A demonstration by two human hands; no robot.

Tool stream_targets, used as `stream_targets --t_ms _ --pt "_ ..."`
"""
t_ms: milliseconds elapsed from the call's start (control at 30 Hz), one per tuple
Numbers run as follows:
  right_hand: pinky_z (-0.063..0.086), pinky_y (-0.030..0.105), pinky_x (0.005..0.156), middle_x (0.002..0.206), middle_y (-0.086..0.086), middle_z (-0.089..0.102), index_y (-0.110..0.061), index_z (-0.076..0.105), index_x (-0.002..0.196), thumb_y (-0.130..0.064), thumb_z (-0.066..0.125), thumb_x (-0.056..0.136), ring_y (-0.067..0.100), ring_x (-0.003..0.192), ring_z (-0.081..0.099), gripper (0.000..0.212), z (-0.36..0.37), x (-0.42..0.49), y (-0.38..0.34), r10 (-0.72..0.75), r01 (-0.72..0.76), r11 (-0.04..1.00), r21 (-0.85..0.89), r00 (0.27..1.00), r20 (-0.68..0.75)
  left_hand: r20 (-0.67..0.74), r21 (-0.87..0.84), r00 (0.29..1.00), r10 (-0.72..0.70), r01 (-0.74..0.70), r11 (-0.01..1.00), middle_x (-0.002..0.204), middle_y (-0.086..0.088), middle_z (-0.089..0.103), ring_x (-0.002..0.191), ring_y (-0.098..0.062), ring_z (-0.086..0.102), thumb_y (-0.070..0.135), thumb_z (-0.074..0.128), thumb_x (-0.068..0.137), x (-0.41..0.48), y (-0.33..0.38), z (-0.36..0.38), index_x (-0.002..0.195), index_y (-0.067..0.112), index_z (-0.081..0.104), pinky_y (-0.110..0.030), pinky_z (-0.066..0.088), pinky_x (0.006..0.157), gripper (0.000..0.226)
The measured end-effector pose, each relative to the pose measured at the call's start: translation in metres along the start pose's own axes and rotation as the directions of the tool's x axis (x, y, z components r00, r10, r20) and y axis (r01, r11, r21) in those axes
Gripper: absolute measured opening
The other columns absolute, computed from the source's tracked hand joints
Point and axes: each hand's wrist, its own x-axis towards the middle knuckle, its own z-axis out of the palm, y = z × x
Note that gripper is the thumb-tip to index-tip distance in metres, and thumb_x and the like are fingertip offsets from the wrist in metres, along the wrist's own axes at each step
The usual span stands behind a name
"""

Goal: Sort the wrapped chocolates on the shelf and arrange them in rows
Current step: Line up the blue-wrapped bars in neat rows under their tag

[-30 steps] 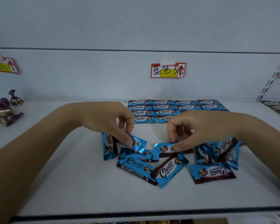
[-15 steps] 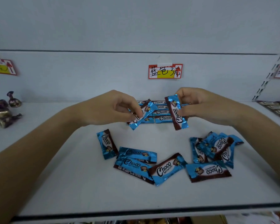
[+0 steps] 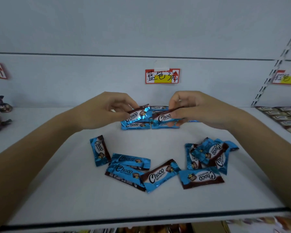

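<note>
Blue and brown "Choco" wrapped chocolates lie on a white shelf [image 3: 57,190]. My left hand [image 3: 107,110] pinches one chocolate [image 3: 137,114] over the arranged rows [image 3: 135,125] at the back of the shelf. My right hand [image 3: 196,110] pinches another chocolate [image 3: 163,116], held level just above the rows. Both hands hide most of the rows. Nearer to me, several loose chocolates [image 3: 129,167] lie scattered in the middle, and a small heap [image 3: 208,153] lies to the right.
A red and yellow price tag [image 3: 162,76] hangs on the back wall. Dark twisted-wrapper sweets [image 3: 0,113] sit at the far left. Brown-wrapped chocolates in rows [image 3: 282,116] fill the neighbouring shelf at the right. The shelf's front edge [image 3: 141,219] runs along the bottom.
Both hands picked a chocolate each from the loose pile, lifted them and carried them back over the rows. The right hand's chocolate has turned from upright to level.
</note>
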Motion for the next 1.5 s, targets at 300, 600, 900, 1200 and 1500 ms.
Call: stream_targets --t_ms 300,600,900,1200,1500 --pt "0.057 0.021 0.067 0.082 0.003 0.068 -0.014 0.059 0.083 0.002 0.055 0.086 0.01 0.07 0.069 0.016 -0.058 -0.005 0.007 0.071 -0.07 0.997 0.012 0.977 -0.202 -0.046 0.153 0.999 -0.012 0.019 0.988 0.089 0.014 0.065 0.081 -0.005 0.062 0.015 0.055 0.089 0.032 0.041 0.021 0.087 0.032 0.062 -0.014 0.051 0.063 0.018" --pt "0.041 0.009 0.057 0.077 0.001 0.063 -0.019 0.06 0.077 -0.001 0.059 0.083 0.007 0.07 0.055 0.019 -0.101 -0.05 0.063 0.089 -0.157 0.958 -0.239 0.958 -0.271 0.024 0.238 1.0 -0.006 0.001 0.971 0.087 0.008 0.061 0.077 0.001 0.054 0.018 0.06 0.086 0.094 0.073 0.092 0.087 0.024 0.059 -0.015 0.043 0.07 0.007" --pt "0.034 0.01 0.064 0.092 -0.013 0.052 -0.033 0.06 0.091 -0.027 0.065 0.082 0.003 0.076 0.047 0.012 -0.095 -0.049 0.079 -0.05 -0.074 0.734 -0.675 0.985 -0.162 0.012 0.48 0.993 0.115 -0.106 0.871 0.098 0.01 0.052 0.093 -0.006 0.044 0.033 0.056 0.088 0.089 0.057 0.109 0.099 0.027 0.064 -0.021 0.034 0.081 0.015" --pt "0.033 0.002 0.062 0.094 -0.007 0.056 -0.036 0.065 0.088 -0.028 0.065 0.082 0.004 0.077 0.049 0.01 -0.093 -0.047 0.084 -0.097 -0.035 0.746 -0.665 0.982 -0.161 0.006 0.56 0.992 0.126 -0.107 0.822 0.094 0.014 0.052 0.091 -0.005 0.041 0.038 0.053 0.089 0.087 0.052 0.112 0.098 0.028 0.063 -0.024 0.038 0.08 0.017" --pt "0.034 0.005 0.06 0.087 -0.014 0.056 -0.04 0.063 0.085 -0.032 0.067 0.08 0.001 0.069 0.048 0.01 -0.088 -0.048 0.076 -0.133 0.004 0.793 -0.609 0.977 -0.167 0.012 0.445 0.991 0.136 -0.127 0.887 0.094 0.012 0.052 0.083 -0.003 0.046 0.033 0.057 0.088 0.083 0.06 0.106 0.1 0.025 0.064 -0.017 0.036 0.074 0.017"
